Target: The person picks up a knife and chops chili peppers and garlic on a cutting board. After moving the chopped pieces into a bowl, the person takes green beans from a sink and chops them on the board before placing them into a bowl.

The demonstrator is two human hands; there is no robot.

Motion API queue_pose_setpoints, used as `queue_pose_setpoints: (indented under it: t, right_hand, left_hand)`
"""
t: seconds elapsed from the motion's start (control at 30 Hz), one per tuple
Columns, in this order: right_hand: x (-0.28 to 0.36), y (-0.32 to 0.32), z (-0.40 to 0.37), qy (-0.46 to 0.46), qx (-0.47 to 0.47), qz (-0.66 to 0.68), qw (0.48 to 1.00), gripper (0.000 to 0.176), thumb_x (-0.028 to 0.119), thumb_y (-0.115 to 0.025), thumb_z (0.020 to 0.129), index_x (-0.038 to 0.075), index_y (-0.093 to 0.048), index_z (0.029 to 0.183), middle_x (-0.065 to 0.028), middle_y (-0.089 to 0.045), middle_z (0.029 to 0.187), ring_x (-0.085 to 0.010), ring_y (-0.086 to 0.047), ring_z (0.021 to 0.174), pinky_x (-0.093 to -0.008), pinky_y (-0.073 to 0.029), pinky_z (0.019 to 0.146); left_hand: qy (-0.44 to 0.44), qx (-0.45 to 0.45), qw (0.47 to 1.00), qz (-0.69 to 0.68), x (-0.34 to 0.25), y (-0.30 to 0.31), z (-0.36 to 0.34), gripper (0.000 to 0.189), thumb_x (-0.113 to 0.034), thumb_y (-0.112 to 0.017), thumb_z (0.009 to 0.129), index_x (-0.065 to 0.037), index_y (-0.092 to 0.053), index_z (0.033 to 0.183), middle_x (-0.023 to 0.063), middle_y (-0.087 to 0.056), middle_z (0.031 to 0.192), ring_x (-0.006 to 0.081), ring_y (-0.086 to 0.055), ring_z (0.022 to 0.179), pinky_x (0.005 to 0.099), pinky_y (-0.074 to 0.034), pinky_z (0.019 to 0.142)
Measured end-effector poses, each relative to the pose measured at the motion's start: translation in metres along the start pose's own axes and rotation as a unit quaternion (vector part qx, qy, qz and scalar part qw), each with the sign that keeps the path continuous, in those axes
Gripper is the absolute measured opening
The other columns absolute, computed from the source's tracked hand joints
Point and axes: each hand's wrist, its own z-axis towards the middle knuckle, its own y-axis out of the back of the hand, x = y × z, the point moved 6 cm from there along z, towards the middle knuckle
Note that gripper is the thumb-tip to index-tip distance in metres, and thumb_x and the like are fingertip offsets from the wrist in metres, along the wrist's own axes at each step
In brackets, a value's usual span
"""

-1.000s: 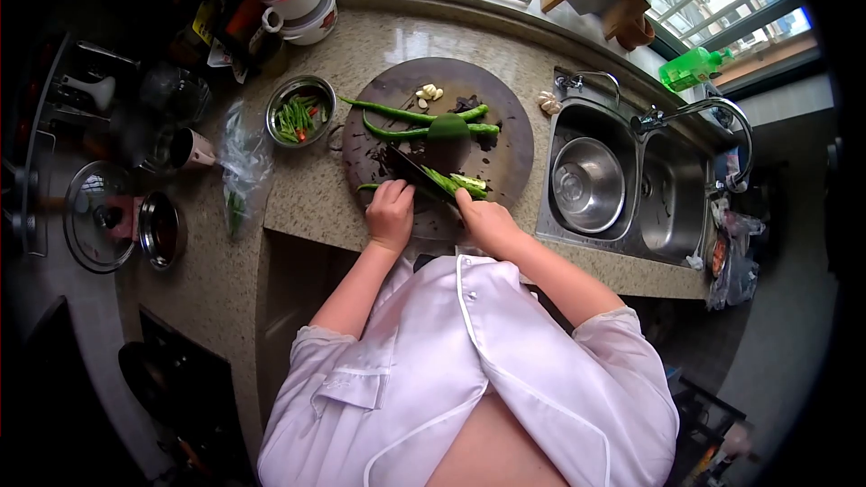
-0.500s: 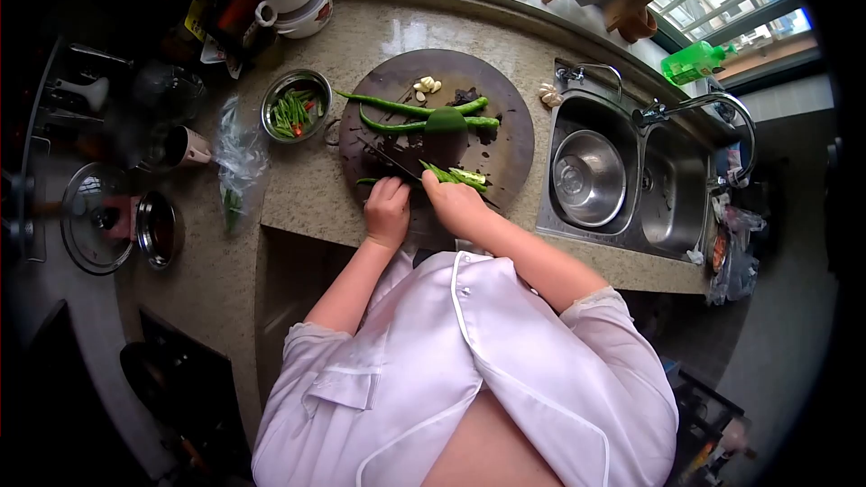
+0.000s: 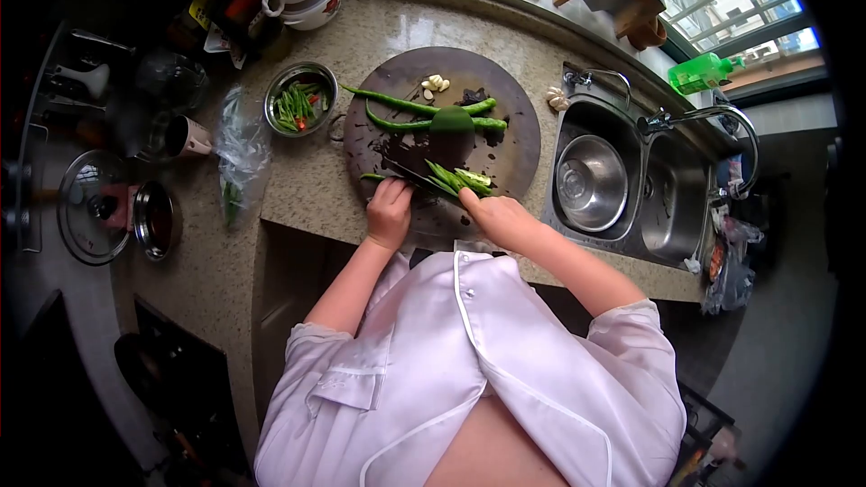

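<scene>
My right hand (image 3: pixel 502 221) is wrapped round a knife, whose dark blade (image 3: pixel 417 179) slants across the near part of the round chopping board (image 3: pixel 514 131). My left hand (image 3: pixel 389 215) has its fingers bent down on a green chili pepper (image 3: pixel 372 177); only the end of it shows beyond the fingertips, left of the blade. Cut green chili pieces (image 3: pixel 460 179) lie just past the knife. Farther back on the board are two long whole green chilies (image 3: pixel 388 124) and several peeled garlic cloves (image 3: pixel 433 86).
Left of the board stands a steel bowl (image 3: pixel 271 117) of cut green and red chilies, beside a clear plastic bag (image 3: pixel 242 144). To the right is a double sink (image 3: pixel 663 203) with a steel basin (image 3: pixel 591 182). Garlic (image 3: pixel 557 97) lies near the tap; lidded containers (image 3: pixel 307 7) stand back left.
My right hand has moved right and slightly toward me with the knife, away from my left hand. The left hand stays on the chili. The whole view has shifted slightly.
</scene>
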Motion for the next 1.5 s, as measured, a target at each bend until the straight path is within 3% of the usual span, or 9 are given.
queue_pose_setpoints:
  t: [0.2,0.4,0.53,0.6,0.87,1.03,1.23,1.3,1.5]
  right_hand:
    - [0.004,-0.008,0.03,0.024,-0.002,0.032,0.999,0.022,0.004,-0.049,0.088,0.003,-0.038,0.108,-0.0218,-0.065,0.079,-0.0425,-0.065,0.077,-0.0494,-0.05,0.064]
    - [0.031,-0.02,0.07,0.04,-0.114,0.018,0.993,0.021,0.008,-0.048,0.089,0.004,-0.04,0.108,-0.0182,-0.065,0.073,-0.0403,-0.065,0.07,-0.0486,-0.051,0.058]
    - [0.025,-0.016,0.06,0.022,-0.101,0.018,0.995,0.022,0.007,-0.048,0.089,0.004,-0.04,0.109,-0.0187,-0.065,0.075,-0.0408,-0.066,0.073,-0.0492,-0.051,0.061]
    - [0.023,-0.019,0.055,0.019,-0.095,0.016,0.995,0.023,0.006,-0.048,0.088,0.004,-0.04,0.11,-0.0189,-0.065,0.076,-0.0408,-0.066,0.073,-0.0492,-0.051,0.061]
    - [-0.005,-0.024,0.029,0.009,-0.077,0.033,0.996,0.028,0.003,-0.053,0.083,0.005,-0.039,0.107,-0.0201,-0.064,0.075,-0.042,-0.064,0.072,-0.0519,-0.049,0.06]
    - [-0.006,-0.019,0.018,-0.009,-0.066,0.044,0.997,0.022,0.006,-0.052,0.088,0.005,-0.038,0.105,-0.0206,-0.063,0.073,-0.0427,-0.063,0.072,-0.0528,-0.048,0.06]
    - [-0.007,-0.022,0.015,-0.014,-0.092,0.06,0.994,0.029,0.008,-0.051,0.09,0.005,-0.04,0.117,-0.0217,-0.065,0.078,-0.0425,-0.064,0.074,-0.053,-0.05,0.061]
    - [-0.006,-0.02,0.014,-0.02,-0.098,0.078,0.992,0.026,0.008,-0.056,0.088,0.007,-0.036,0.106,-0.0214,-0.061,0.075,-0.0453,-0.06,0.074,-0.0555,-0.044,0.061]
    - [-0.001,-0.01,0.014,-0.026,-0.069,0.06,0.995,0.026,0.008,-0.055,0.087,0.006,-0.037,0.105,-0.021,-0.061,0.075,-0.0444,-0.061,0.074,-0.0546,-0.045,0.062]
  left_hand:
    - [0.0,0.001,1.0,0.002,0.001,-0.001,-0.001,0.023,0.005,-0.063,0.072,-0.002,-0.069,0.093,0.0132,-0.065,0.099,0.0341,-0.063,0.097,0.0412,-0.052,0.083]
    - [0.02,0.041,0.999,0.004,0.004,-0.003,-0.005,0.022,0.004,-0.064,0.071,-0.001,-0.068,0.092,0.0135,-0.064,0.097,0.0346,-0.062,0.094,0.0414,-0.052,0.082]
    - [0.007,-0.05,0.998,0.04,-0.002,0.024,0.013,0.02,0.004,-0.064,0.071,-0.002,-0.068,0.089,0.0122,-0.063,0.095,0.0341,-0.061,0.092,0.0423,-0.051,0.081]
    - [0.065,-0.025,0.994,0.084,0.015,0.025,0.012,0.017,0.003,-0.064,0.072,-0.002,-0.068,0.088,0.0122,-0.064,0.096,0.0339,-0.061,0.095,0.0424,-0.051,0.082]
    - [0.006,0.006,1.0,0.022,0.005,0.006,0.004,0.02,0.004,-0.063,0.071,-0.001,-0.067,0.09,0.0136,-0.064,0.098,0.0349,-0.062,0.1,0.0426,-0.051,0.086]
    - [-0.003,-0.013,1.0,-0.01,-0.004,0.011,0.01,0.024,0.006,-0.064,0.072,-0.001,-0.068,0.094,0.0136,-0.064,0.1,0.034,-0.062,0.098,0.0416,-0.052,0.086]
    - [0.039,-0.01,0.999,0.037,0.022,0.024,0.019,0.02,0.005,-0.064,0.072,-0.001,-0.069,0.09,0.0115,-0.065,0.097,0.0324,-0.062,0.095,0.0402,-0.052,0.082]
    - [0.036,-0.003,0.999,0.034,0.023,0.022,0.017,0.019,0.004,-0.064,0.072,-0.001,-0.068,0.089,0.0115,-0.065,0.097,0.0324,-0.062,0.095,0.0403,-0.052,0.082]
    - [0.026,-0.018,0.999,0.021,0.023,0.016,0.013,0.016,0.004,-0.065,0.071,-0.001,-0.066,0.086,0.0125,-0.064,0.096,0.0331,-0.063,0.094,0.0412,-0.052,0.082]
